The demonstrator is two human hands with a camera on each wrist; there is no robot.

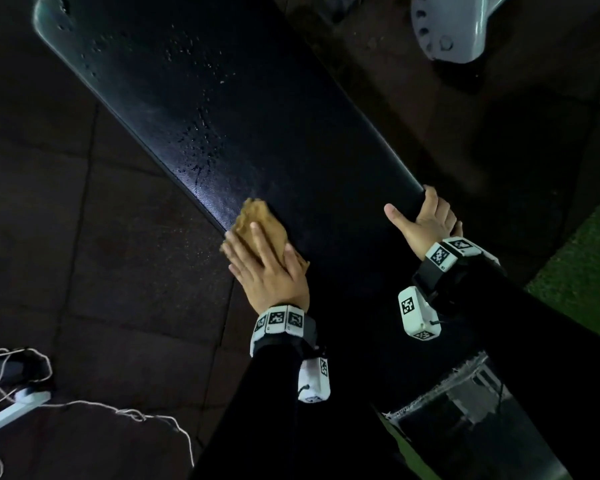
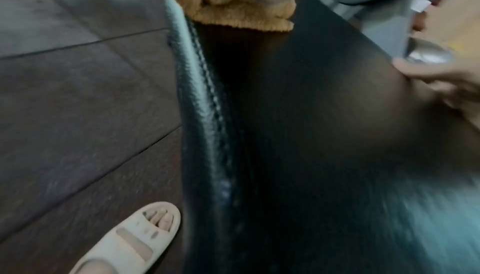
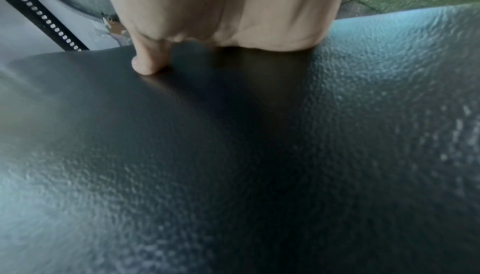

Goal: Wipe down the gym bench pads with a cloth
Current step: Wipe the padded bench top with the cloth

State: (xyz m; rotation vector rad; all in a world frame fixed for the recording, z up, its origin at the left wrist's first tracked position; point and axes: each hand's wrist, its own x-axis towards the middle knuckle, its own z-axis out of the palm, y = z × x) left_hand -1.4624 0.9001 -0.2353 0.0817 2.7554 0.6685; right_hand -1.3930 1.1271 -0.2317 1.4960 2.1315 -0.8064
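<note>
A long black bench pad runs diagonally from the far left towards me, with water droplets on its middle. My left hand lies flat with straight fingers on a tan cloth, pressing it onto the pad's left edge. The cloth is bunched under the palm in the left wrist view. My right hand grips the pad's right edge, fingers curled over the side and thumb lying on top of the pad.
Dark rubber floor tiles lie to the left, green turf to the right. Grey machine metalwork stands beyond the pad's right side. A shoe with white laces sits at the lower left. My foot in a pale slipper stands beside the bench.
</note>
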